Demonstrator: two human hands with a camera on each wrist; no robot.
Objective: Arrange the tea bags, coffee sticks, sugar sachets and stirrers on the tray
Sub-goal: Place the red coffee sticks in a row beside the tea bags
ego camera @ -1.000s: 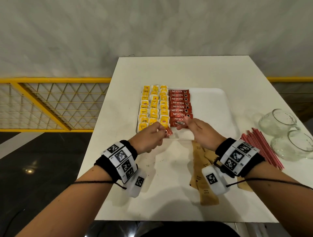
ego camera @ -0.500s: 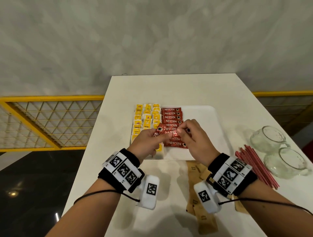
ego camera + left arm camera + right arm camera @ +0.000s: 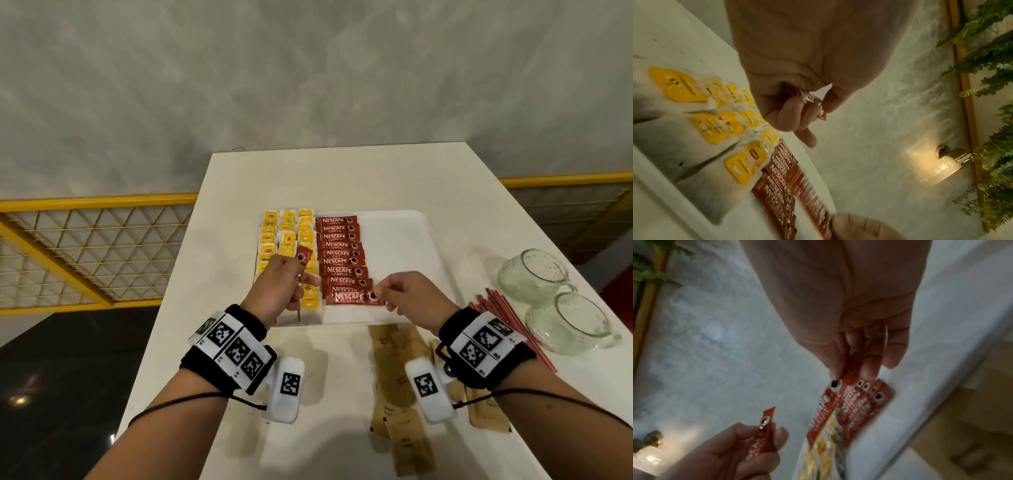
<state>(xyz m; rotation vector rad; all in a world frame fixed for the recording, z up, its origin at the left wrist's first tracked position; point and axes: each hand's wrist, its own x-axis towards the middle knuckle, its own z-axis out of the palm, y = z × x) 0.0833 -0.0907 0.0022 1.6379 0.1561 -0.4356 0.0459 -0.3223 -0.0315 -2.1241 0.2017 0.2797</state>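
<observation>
White table bears tray, sachets, stirrers, glasses

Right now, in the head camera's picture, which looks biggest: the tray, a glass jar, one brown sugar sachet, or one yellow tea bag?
1. The tray
2. A glass jar, though it lies nearer the camera than the tray
3. A brown sugar sachet, nearer still
4. A yellow tea bag, at the tray's far end, so it may look smaller than it is
</observation>
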